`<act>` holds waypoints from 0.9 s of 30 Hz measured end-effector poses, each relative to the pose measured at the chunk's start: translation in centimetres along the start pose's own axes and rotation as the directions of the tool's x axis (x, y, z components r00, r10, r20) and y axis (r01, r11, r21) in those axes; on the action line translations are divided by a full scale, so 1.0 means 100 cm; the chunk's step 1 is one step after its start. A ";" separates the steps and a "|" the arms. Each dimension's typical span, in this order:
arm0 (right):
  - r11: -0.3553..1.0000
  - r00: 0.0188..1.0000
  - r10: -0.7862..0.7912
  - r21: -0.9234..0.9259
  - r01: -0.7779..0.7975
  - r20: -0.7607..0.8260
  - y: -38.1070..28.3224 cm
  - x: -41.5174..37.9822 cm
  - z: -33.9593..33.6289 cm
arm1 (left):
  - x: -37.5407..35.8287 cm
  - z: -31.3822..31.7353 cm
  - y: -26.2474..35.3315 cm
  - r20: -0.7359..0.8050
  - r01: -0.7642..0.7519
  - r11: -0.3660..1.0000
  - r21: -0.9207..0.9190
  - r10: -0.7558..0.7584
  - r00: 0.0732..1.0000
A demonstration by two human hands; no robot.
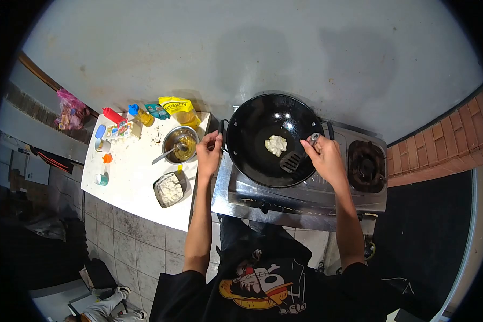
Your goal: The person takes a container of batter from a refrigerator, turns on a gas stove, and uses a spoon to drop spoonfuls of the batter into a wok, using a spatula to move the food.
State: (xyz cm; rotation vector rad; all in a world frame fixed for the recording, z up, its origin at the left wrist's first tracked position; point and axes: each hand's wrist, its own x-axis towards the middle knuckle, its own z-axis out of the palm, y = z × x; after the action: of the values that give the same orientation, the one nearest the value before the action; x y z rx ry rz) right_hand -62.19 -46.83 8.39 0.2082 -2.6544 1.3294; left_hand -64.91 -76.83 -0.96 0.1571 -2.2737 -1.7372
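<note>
A large black wok [252, 115] sits on the left side of the metal gas stove. My left hand [209, 150] grips the wok's left handle with closed fingers. In my right hand [323, 153] is the handle of a slotted spatula [291, 161], its dark blade resting inside the wok. Just left of that blade lies a pale, lumpy clump of food [276, 145] on the oily wok bottom. Whether the blade touches the clump is hard to tell.
Left of the stove, a white table [134, 177] bears a metal bowl [173, 140] with a spoon, a square bowl of white food [169, 190], a yellow oil pouch [180, 110] and several bottles. A second burner [367, 166] is at right. Behind stands a grey wall [306, 53].
</note>
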 end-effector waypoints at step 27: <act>0.922 1.000 -0.004 0.388 0.003 0.002 0.065 -0.089 -0.065 | 0.001 -0.003 0.005 0.024 0.037 0.999 0.018 -0.038 0.999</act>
State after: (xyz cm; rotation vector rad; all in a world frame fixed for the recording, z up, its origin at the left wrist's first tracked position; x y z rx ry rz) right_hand -54.19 -37.29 5.30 0.2617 -2.3614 1.8445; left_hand -64.90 -77.05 -0.36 0.1842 -2.3177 -1.7476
